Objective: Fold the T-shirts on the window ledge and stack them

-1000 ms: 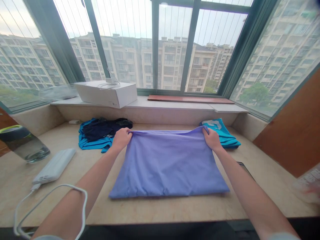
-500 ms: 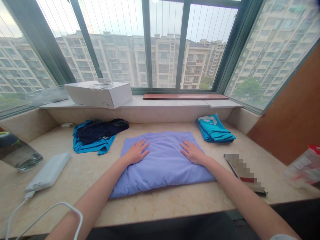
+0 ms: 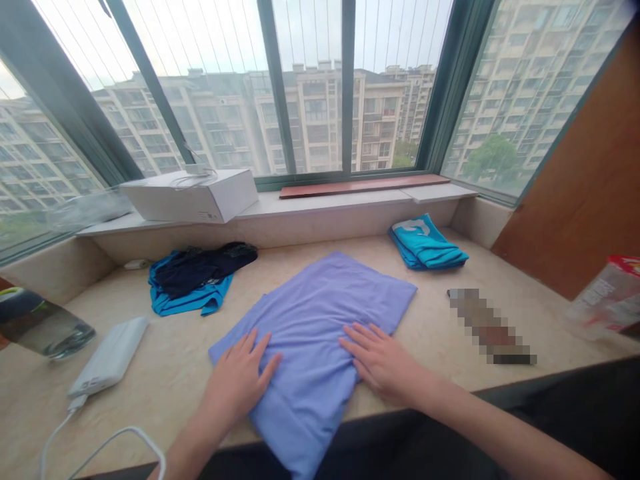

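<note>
A lavender cloth, apparently a folded garment, lies turned at an angle on the stone counter, and its near corner hangs over the front edge. My left hand rests on its left side with the fingers spread. On the right side, my right hand lies flat with its fingers stretched out over the fabric. Neither hand is gripping the cloth. Small wrinkles run across the cloth between my hands.
Dark and blue crumpled clothes lie at the back left, a folded blue garment at the back right. A white power bank with a cable and a water bottle are on the left. A white box stands on the sill.
The lavender cloth has turned and come nearer, from lying square on the counter to hanging a corner over the edge. Both my hands have moved toward me with it.
</note>
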`<state>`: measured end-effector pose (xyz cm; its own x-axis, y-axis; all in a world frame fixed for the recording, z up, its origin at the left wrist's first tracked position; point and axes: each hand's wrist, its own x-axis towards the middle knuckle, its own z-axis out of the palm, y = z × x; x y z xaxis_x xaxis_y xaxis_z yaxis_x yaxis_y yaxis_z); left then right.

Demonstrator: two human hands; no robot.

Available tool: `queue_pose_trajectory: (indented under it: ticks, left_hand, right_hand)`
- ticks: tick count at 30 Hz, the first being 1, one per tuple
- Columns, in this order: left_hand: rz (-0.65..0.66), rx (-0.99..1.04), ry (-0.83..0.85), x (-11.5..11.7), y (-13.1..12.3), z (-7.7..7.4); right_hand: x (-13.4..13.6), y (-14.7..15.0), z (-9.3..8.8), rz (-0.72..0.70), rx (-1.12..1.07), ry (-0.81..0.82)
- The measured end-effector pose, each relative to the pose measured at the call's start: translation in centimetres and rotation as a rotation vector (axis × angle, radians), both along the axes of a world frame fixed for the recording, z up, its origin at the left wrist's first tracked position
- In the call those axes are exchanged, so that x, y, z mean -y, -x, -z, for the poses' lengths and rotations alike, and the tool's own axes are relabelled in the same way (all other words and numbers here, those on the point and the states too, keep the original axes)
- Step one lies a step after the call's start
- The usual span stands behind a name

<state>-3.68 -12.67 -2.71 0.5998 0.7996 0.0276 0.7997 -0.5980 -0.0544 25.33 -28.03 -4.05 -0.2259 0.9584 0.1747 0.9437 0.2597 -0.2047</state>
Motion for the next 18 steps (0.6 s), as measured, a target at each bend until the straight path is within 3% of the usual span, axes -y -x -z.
queue_pose_trajectory:
  ticks: [3,6,9,14,18]
  left_hand:
    - [0.148,0.067,-0.067,2.7,2.7,1.0]
    - [0.32,0.147,-0.226,5.0,3.9,2.1]
    - [0.475,0.167,-0.351,6.5,3.4,2.7]
    - [0.588,0.135,-0.414,7.2,1.7,3.1]
    - [0.587,0.163,-0.435,7.2,2.1,3.3]
  right_hand:
    - [2.7,-0.8,-0.7,0.116,0.058,-0.084]
    - [6.0,0.2,-1.3,-0.035,0.007,-0.071]
    - [8.2,1.8,-0.3,-0.17,-0.005,-0.057]
    - [8.3,2.5,3.3,-0.085,0.131,-0.259]
    - [7.8,2.8,4.2,-0.008,0.085,-0.442]
